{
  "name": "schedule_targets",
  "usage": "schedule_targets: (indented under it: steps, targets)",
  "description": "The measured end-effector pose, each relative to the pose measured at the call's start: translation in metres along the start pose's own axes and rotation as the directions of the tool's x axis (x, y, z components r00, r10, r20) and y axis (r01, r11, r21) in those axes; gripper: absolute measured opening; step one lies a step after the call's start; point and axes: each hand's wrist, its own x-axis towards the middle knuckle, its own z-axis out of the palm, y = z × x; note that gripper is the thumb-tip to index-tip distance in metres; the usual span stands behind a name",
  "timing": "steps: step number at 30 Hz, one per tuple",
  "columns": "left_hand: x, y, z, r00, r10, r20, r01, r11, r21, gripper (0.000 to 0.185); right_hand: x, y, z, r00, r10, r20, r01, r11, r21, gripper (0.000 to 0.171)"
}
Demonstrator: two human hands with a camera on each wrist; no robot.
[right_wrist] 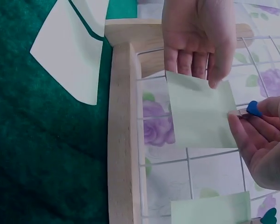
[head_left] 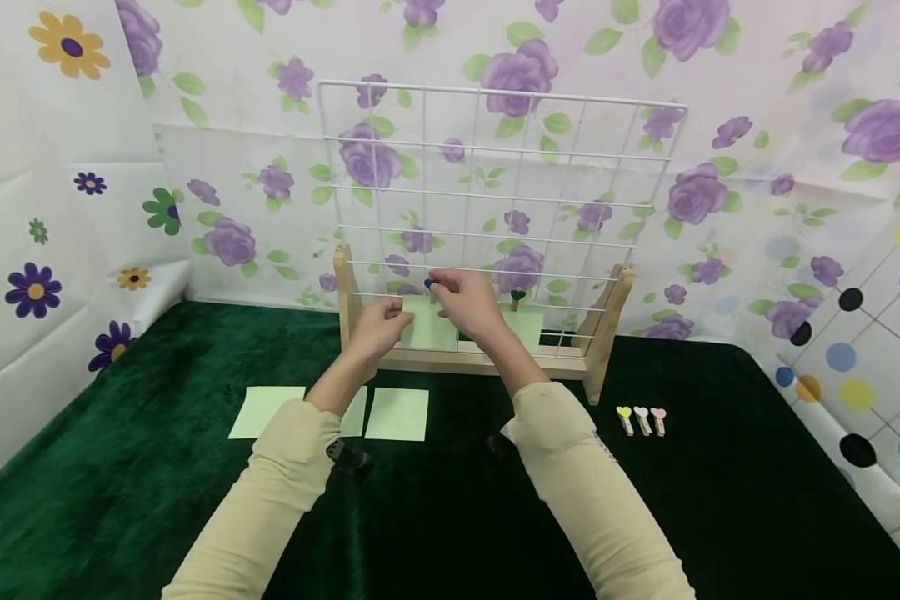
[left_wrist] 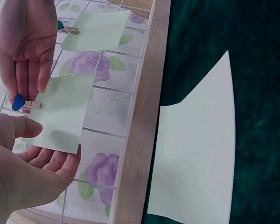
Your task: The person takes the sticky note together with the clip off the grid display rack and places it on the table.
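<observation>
My left hand (head_left: 378,329) pinches the left edge of a pale green square sheet of paper (head_left: 429,325), thumb in front and fingers behind. The sheet lies against a white wire grid (head_left: 502,94) held in a wooden stand (head_left: 487,364). With thumb and fingers, my right hand (head_left: 468,304) grips a small wooden clothespin with a blue heart (right_wrist: 253,108), its tip at the sheet's top edge. To the right on the grid, a second green sheet (head_left: 525,325) hangs from a clothespin with a dark green heart (head_left: 517,298).
On the dark green cloth (head_left: 450,517), three pale green sheets lie in front of the stand, the left one (head_left: 266,412) and the right one (head_left: 397,414) flanking a sheet partly covered by my left arm. Three heart clothespins (head_left: 643,421), yellow, white and pink, lie at the right.
</observation>
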Motion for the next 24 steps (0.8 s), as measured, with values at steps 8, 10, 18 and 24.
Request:
schedule_targets:
  steps: [8, 10, 18, 24]
  targets:
    - [0.0013, -0.0016, 0.0017, 1.0, -0.006, -0.019, 0.005, 1.0, -0.022, 0.036, 0.0019, 0.0015, 0.0029, 0.999, -0.024, -0.034, 0.022, 0.997, -0.071, 0.032]
    - [0.0024, -0.0026, 0.0014, 1.0, -0.007, -0.026, 0.006, 1.0, -0.022, 0.035, 0.003, 0.0019, 0.0031, 0.999, -0.029, -0.04, 0.025, 0.996, -0.089, 0.03]
    - [0.0041, -0.0073, 0.0004, 0.999, 0.0, -0.042, -0.001, 0.999, -0.042, 0.031, 0.0032, -0.0005, 0.0061, 0.997, -0.034, -0.073, 0.024, 0.99, -0.139, 0.024]
    - [0.0039, -0.0078, -0.0002, 0.999, -0.003, -0.041, 0.0, 0.998, -0.062, 0.031, 0.0025, -0.0013, 0.0069, 0.995, -0.039, -0.096, 0.022, 0.986, -0.168, 0.024]
